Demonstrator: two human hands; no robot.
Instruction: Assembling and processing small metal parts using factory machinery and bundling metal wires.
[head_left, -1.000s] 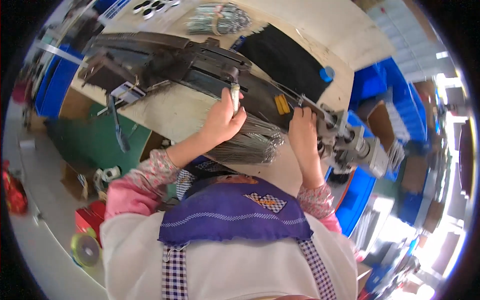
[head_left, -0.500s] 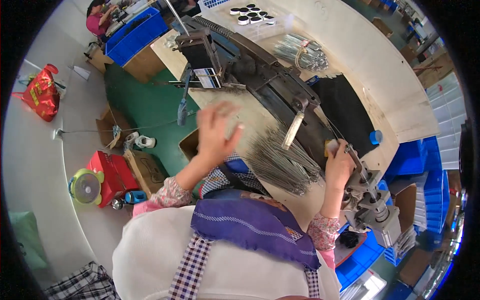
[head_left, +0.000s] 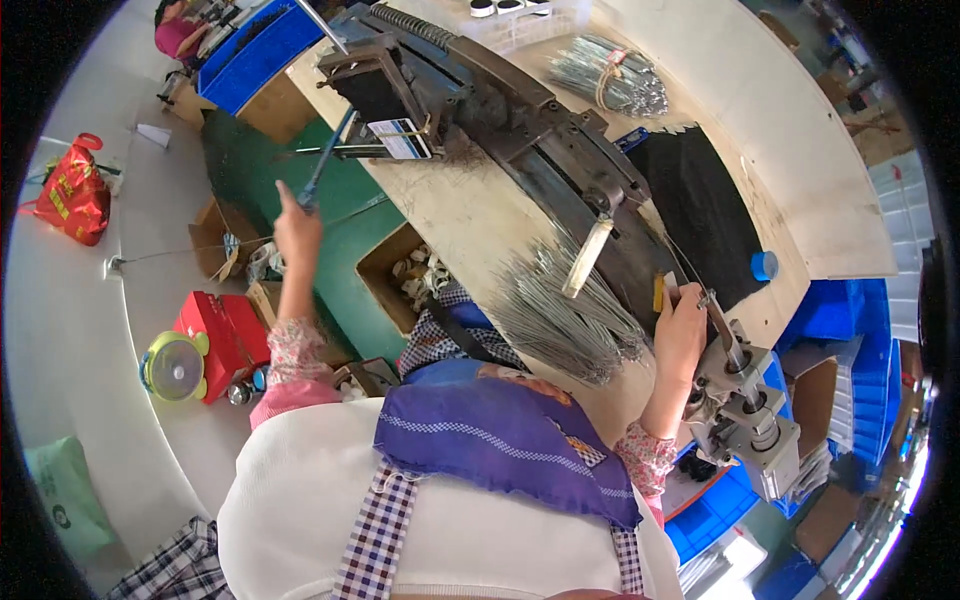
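Observation:
Out to the left, my left hand (head_left: 298, 238) is closed round the lower end of a blue-wrapped lever handle (head_left: 314, 180), thumb or finger pointing up. The lever slants down from the dark metal bench machine (head_left: 520, 125). My right hand (head_left: 680, 335) is at the machine's near right end, fingers pinched beside a small yellow piece (head_left: 658, 293) and a metal clamp fixture (head_left: 745, 385); what they hold is hidden. Thin metal rods (head_left: 565, 315) lie in a loose pile on the wooden table, left of that hand. A crank with a pale handle (head_left: 588, 258) hangs above the pile.
A tied rod bundle (head_left: 610, 75), black mat (head_left: 690, 205) and blue cap (head_left: 764, 266) lie behind the machine. Blue bins (head_left: 865, 370) stand at right. Left of the table are an open carton (head_left: 385, 275), red box (head_left: 225, 345) and green fan (head_left: 172, 368). Another person (head_left: 180, 35) sits far left.
My left hand has swung left, from open above the table to closed on the lever handle. The handle has tilted out to the left. My right hand stays at the fixture.

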